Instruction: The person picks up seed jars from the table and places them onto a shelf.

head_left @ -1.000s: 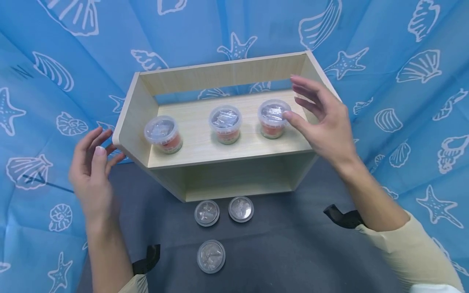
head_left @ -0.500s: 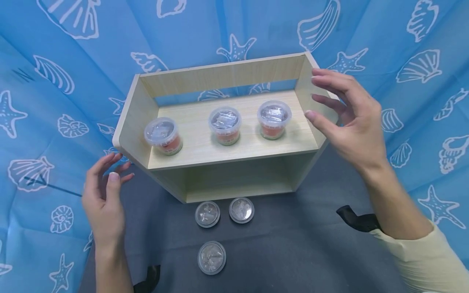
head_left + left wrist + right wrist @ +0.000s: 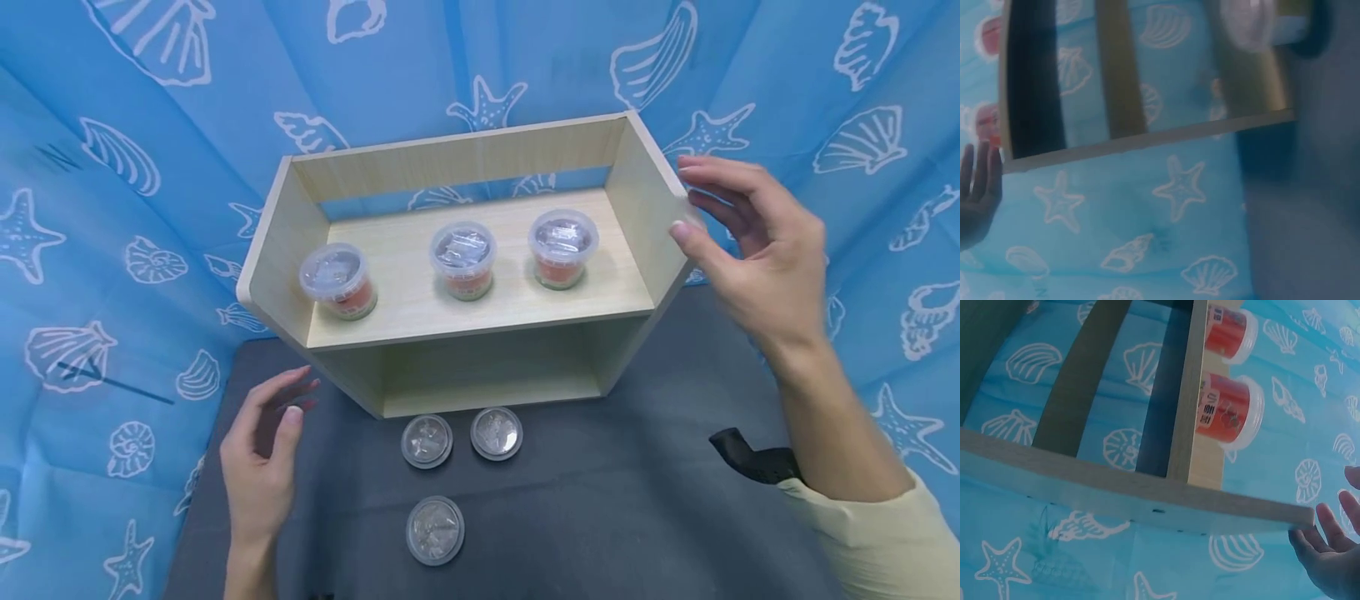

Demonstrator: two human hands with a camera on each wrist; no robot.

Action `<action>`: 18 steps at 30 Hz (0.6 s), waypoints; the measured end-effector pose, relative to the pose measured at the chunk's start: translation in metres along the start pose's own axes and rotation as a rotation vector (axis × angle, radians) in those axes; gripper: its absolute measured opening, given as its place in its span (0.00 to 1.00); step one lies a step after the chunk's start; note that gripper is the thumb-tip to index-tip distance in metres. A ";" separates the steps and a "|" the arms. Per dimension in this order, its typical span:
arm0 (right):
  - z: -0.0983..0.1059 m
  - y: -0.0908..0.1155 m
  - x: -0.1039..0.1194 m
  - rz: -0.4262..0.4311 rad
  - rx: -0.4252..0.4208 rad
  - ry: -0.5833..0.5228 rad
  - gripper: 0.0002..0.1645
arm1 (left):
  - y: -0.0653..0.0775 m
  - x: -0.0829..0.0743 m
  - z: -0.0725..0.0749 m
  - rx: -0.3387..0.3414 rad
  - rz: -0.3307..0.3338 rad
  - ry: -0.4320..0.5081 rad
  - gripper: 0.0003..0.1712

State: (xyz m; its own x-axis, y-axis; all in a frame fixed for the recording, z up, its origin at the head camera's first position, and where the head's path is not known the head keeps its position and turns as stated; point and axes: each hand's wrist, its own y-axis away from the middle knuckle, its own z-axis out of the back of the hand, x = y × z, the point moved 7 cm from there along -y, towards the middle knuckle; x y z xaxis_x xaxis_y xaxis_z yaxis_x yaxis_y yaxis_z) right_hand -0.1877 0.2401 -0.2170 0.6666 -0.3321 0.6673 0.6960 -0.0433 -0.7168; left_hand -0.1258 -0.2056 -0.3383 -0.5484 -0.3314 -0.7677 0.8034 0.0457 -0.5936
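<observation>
My left hand [image 3: 258, 454] is held above the dark table cloth, left of the wooden shelf's front, fingers loosely bent around nothing. Beside the shelf's right side panel is my right hand [image 3: 765, 242], thumb and fingers spread apart. In the right wrist view its fingers [image 3: 1335, 528] come right up to the panel's edge. The light wood two-tier shelf [image 3: 480, 325] bears a row of lidded plastic tubs with red labels: a left tub [image 3: 339, 282], a middle tub [image 3: 463, 260] and a right tub [image 3: 562, 248].
Three more lidded tubs stand on the dark cloth [image 3: 600, 500]: a left one [image 3: 427, 441] and a right one [image 3: 497, 433] close to the shelf's front, and a nearer one [image 3: 435, 531]. A blue curtain with white shells [image 3: 555, 50] hangs behind and at both sides.
My right hand has moved right, away from the right tub to outside the shelf's side panel. The left hand has come down and right toward the table. The tubs have stayed put.
</observation>
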 end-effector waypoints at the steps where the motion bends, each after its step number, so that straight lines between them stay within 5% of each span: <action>1: 0.002 0.001 -0.002 -0.003 -0.001 0.003 0.25 | 0.003 0.001 -0.004 0.022 -0.017 0.029 0.21; 6: 0.010 0.006 -0.017 -0.104 -0.006 -0.003 0.24 | 0.016 0.005 -0.021 0.142 -0.062 0.129 0.21; 13: 0.016 0.010 -0.036 -0.253 0.016 -0.208 0.24 | 0.035 0.021 -0.038 0.283 -0.042 0.169 0.26; 18: 0.017 0.013 -0.045 -0.322 0.065 -0.188 0.24 | 0.053 0.034 -0.049 0.372 -0.056 0.252 0.29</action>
State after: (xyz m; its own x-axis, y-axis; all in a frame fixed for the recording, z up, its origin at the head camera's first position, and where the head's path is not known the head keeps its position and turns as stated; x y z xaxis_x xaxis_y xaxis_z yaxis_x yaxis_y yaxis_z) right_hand -0.2035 0.2702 -0.2530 0.4440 -0.1319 0.8862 0.8894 -0.0553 -0.4538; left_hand -0.1131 -0.1685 -0.4078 -0.5959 -0.0821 -0.7989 0.7743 -0.3228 -0.5443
